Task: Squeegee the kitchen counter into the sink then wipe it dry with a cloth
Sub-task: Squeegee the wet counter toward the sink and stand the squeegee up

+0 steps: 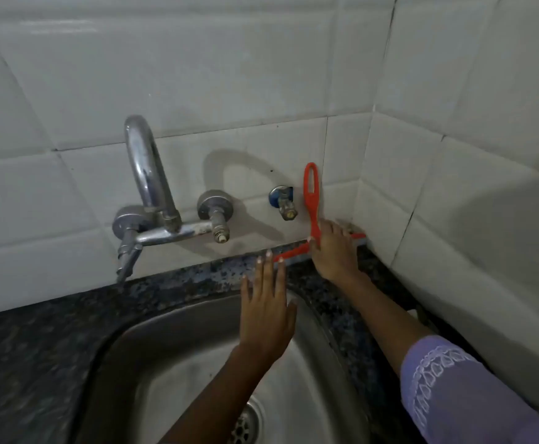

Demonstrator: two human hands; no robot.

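Gripping the red squeegee [310, 200] low on its handle, where the stem meets the blade bar, the right hand [332, 251] has fingers curled round the plastic; the blade sits on the dark speckled counter [197, 280] along the back strip, close to the tiled corner behind the sink [197, 331]. The left hand [266, 312] is flat and spread, fingertips resting at the blade's left end, holding nothing. The tool looks light and stiff, with a thin flexible rubber edge, so a hold near the bar seems right for pressing it evenly; wet plastic may be slippery. The looped top of the handle stands free against the wall tiles. No cloth is in view
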